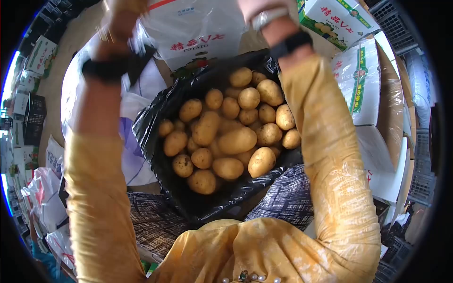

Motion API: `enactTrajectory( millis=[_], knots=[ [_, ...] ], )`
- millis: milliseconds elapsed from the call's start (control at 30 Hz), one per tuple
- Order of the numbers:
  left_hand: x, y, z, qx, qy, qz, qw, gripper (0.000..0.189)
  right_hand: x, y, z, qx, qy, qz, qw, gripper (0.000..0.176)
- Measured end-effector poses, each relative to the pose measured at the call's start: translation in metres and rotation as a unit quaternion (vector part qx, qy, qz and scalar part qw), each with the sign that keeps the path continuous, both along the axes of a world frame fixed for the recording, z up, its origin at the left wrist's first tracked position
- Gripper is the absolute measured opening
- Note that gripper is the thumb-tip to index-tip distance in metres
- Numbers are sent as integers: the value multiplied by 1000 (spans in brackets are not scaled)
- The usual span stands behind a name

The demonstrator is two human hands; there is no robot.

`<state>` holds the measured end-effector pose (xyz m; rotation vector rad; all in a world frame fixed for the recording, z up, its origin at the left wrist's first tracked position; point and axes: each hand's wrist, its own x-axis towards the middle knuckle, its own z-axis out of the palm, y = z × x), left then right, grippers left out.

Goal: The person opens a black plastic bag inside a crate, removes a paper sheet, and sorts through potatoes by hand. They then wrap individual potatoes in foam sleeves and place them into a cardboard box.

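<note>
Both my arms reach forward over a pile of potatoes (226, 137) in a black plastic bag (200, 207) that lies open between my knees. My left hand (121, 21) is smeared by motion at the top edge, beside a white potato carton (196, 52) with red lettering. At the carton's other side, my right hand (264, 8) is mostly cut off by the frame, a pale bracelet at its wrist. What looks like clear plastic film (146, 35) drapes about the carton between the hands. The fingers of both hands are hidden, and I cannot tell whether they grip the film.
A green and white potato carton (335, 21) stands at the upper right, with an open carton (361, 80) below it. Dark plastic crates (422, 174) line the right side. White sacks (141, 160) lie left of the black bag, and plastic bags (47, 193) sit farther left.
</note>
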<state>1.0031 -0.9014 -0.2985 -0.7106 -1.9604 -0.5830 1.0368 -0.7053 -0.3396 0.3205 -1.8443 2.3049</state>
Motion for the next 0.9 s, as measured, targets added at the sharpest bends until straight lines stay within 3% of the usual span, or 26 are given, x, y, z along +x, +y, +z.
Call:
enactTrajectory(
  millis=[33, 67, 100, 133, 167, 233, 300, 333, 367, 433, 467, 500, 567, 600, 633, 667, 700, 733, 767, 833, 867, 900],
  knots=[
    [17, 4, -44, -84, 4, -25, 996, 13, 27, -1, -15, 187, -6, -72, 980, 28],
    [48, 13, -74, -106, -136, -90, 981, 10, 29, 10, -54, 372, 156, -53, 914, 28],
    [79, 21, -105, -115, -274, -130, 946, 11, 30, 21, -93, 497, 332, -78, 798, 29],
    [86, 31, -148, -317, -273, -128, 899, 15, 51, 15, -103, 639, 157, -15, 753, 20],
    [99, 41, -184, -369, -318, -136, 863, 16, 82, 4, -111, 745, -28, 51, 664, 15],
    [130, 63, -219, -356, -404, -98, 837, 17, 112, 21, -148, 831, 54, 140, 535, 20],
    [152, 72, -278, -379, -228, -49, 896, 18, 136, 35, -193, 801, 225, -21, 554, 25],
    [158, 82, -281, -389, -258, 5, 884, 18, 136, 35, -200, 775, 295, -90, 552, 21],
    [160, 81, -283, -391, -256, 5, 884, 18, 139, 36, -204, 774, 294, -93, 553, 21],
    [165, 77, -278, -342, -346, -26, 873, 19, 149, 36, -206, 836, 159, -51, 523, 13],
    [170, 74, -272, -338, -361, -16, 869, 22, 152, 41, -204, 839, 146, -54, 521, 9],
    [174, 70, -265, -341, -359, -14, 869, 22, 156, 43, -200, 838, 18, -46, 543, 19],
    [176, 60, -248, -240, -341, 59, 907, 36, 165, 51, -180, 794, -38, -32, 606, 39],
    [170, 54, -259, -189, -417, 49, 888, 49, 169, 50, -170, 771, -106, -28, 627, 57],
    [166, 54, -258, -191, -413, 49, 889, 49, 170, 54, -185, 770, -105, -32, 629, 57],
    [162, 55, -257, -237, -426, 52, 872, 50, 170, 62, -214, 567, -197, -52, 799, 52],
    [159, 57, -255, -282, -438, 56, 852, 51, 172, 66, -228, 319, -272, -67, 906, 47],
    [157, 62, -257, -329, -405, 74, 850, 52, 186, 55, -171, 134, -411, -53, 900, 52],
    [157, 60, -258, -329, -399, 76, 852, 52, 190, 57, -177, -4, -426, -27, 905, 47],
    [154, 55, -253, -283, -421, -19, 862, 56, 207, 59, -178, -87, -408, -21, 909, 41],
    [167, 50, -243, -194, -364, -16, 911, 47, 217, 60, -167, -115, -402, -7, 908, 40],
    [168, 40, -244, -197, -357, -19, 913, 47, 224, 69, -171, -133, -396, 33, 908, 38]
  ],
)
